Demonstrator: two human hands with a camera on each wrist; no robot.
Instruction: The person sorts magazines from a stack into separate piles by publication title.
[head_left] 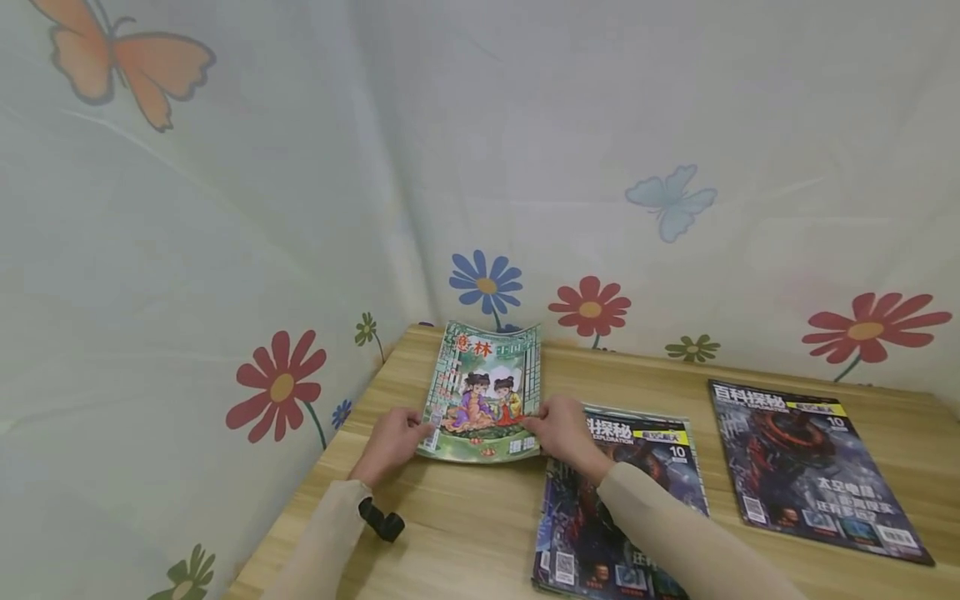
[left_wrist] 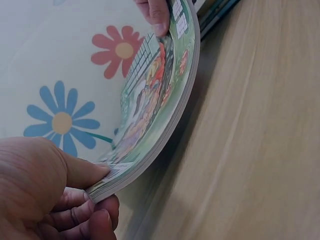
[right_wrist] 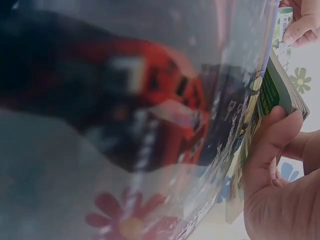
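A green magazine (head_left: 486,392) with two cartoon children on its cover is held between both hands at the far left of the table. My left hand (head_left: 392,442) pinches its lower left corner, thumb on the cover and fingers beneath. On the lower right, my right hand (head_left: 567,429) grips the same magazine by its edge. In the left wrist view the magazine (left_wrist: 172,117) bows, its near edge off the wood. Below my right forearm lies a stack of magazines (head_left: 675,479), a dark one on top; its glossy cover (right_wrist: 165,115) fills much of the right wrist view.
Another dark magazine (head_left: 821,471) lies on the right of the wooden table (head_left: 442,533). A pale cloth wall (head_left: 525,167) with printed flowers and butterflies stands behind and to the left. A black strap piece (head_left: 382,521) hangs at my left wrist.
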